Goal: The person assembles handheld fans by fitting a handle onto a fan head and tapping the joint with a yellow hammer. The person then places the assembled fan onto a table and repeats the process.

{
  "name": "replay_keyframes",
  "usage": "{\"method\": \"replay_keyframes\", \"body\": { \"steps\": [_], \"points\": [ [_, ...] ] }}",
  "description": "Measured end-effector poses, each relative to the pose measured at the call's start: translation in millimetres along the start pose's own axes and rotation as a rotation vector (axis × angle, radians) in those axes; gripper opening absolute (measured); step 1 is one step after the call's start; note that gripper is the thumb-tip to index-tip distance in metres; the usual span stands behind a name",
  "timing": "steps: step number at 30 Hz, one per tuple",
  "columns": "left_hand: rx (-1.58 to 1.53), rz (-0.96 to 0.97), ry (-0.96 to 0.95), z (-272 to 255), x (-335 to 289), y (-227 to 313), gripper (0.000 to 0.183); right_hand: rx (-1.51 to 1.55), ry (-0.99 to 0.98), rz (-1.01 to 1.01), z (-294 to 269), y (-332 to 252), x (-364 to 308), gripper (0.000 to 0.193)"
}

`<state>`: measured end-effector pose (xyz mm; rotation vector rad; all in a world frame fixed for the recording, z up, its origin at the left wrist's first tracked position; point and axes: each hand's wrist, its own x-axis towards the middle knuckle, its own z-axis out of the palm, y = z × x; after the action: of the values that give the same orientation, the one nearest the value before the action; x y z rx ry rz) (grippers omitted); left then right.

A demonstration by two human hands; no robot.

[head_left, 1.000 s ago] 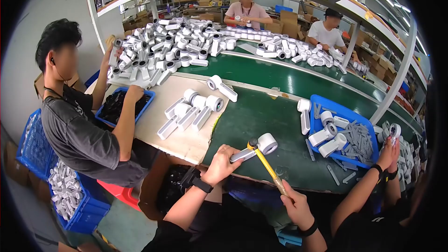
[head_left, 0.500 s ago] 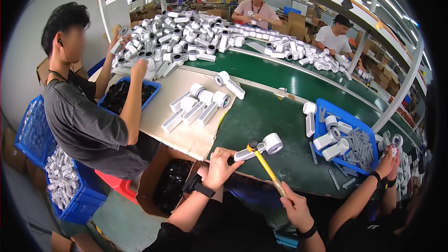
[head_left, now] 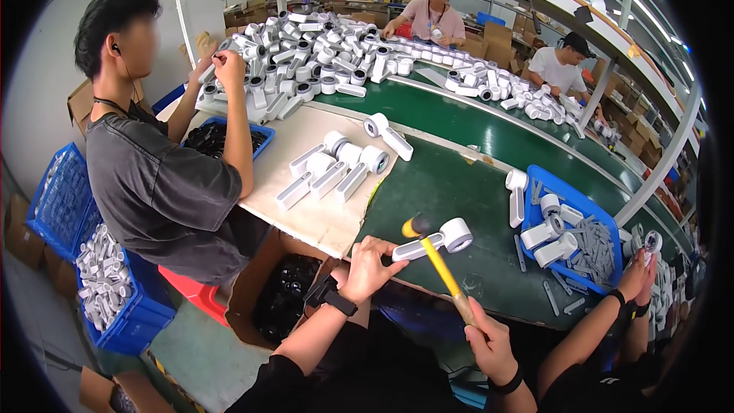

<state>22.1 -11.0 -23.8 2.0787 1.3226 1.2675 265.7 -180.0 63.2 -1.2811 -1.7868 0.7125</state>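
Note:
On the table's near edge, my left hand (head_left: 370, 269) grips the end of a white handheld device (head_left: 457, 235) between thumb and fingers. The device has a flat handle and a round drum-shaped head, and it lies on the green mat with its head to the right. My right hand (head_left: 493, 346) is closed round the lower end of a hammer (head_left: 446, 275) with a yellow shaft. Its black and yellow head, slightly blurred, appears over the device's handle; whether they touch I cannot tell.
Several more white devices (head_left: 336, 168) lie on beige board. At the right, a blue tray (head_left: 535, 177) holds grey strips and devices. A large heap (head_left: 306, 53) is across the table. Co-workers sit left, right and opposite. A carton (head_left: 248, 302) of black parts stands below left.
The view has shifted slightly. The hammer head is a little higher relative to the device's handle. My left hand keeps its grip. The co-worker at the left has brought both hands together.

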Motion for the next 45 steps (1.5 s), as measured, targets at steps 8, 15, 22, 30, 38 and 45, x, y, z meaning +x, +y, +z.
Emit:
{"method": "replay_keyframes", "body": {
  "steps": [8, 15, 22, 30, 38, 45],
  "points": [
    [-0.020, 0.003, 0.012, 0.5, -1.1, -4.1, 0.025, -0.052, -0.017, 0.005, -1.9, -0.9, 1.8, 0.054],
    [0.006, -0.011, 0.001, -1.2, -2.3, -1.0, 0.027, -0.041, 0.000, 0.010, -3.8, -8.3, 2.1, 0.055],
    [0.036, 0.010, 0.047, 6.5, -3.3, -9.4, 0.029, -0.103, -0.128, 0.059, 1.7, 4.3, 3.6, 0.055],
    [-0.001, 0.005, 0.055, 3.3, -5.1, -5.8, 0.027, -0.089, -0.088, 0.057, 2.6, 4.8, -2.3, 0.053],
    [-0.018, 0.007, 0.070, 5.4, -4.0, -4.1, 0.027, -0.076, -0.009, 0.087, -1.9, 10.4, -9.8, 0.053],
    [0.007, -0.008, 0.061, 2.0, -2.6, -0.8, 0.029, -0.086, 0.049, 0.168, -7.5, 11.7, -12.8, 0.052]
  ]
}}
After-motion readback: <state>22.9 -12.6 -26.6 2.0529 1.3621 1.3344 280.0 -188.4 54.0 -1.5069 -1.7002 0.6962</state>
